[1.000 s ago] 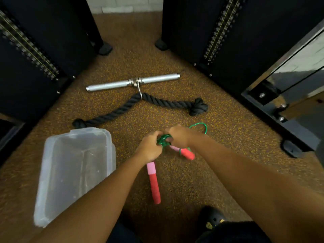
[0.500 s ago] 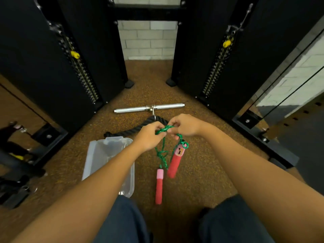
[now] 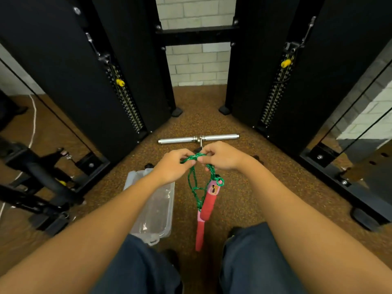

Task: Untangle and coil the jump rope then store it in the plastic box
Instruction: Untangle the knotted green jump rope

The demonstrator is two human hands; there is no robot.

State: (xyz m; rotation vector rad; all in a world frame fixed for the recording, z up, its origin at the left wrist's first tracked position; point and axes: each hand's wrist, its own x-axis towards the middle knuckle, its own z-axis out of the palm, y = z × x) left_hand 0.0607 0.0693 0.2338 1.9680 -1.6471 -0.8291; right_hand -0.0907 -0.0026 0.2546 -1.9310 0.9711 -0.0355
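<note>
Left hand (image 3: 172, 166) and right hand (image 3: 220, 154) pinch the tangled jump rope (image 3: 196, 179) aloft, so its handles (image 3: 209, 203) dangle, exposing knots.

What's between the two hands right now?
Head view: a tangled stretch of the green jump rope, pinched by the left hand and the right hand.

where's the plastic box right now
In the head view the box sits on the floor left of centre, below the left hand and just left of the dangling rope handles.
</note>
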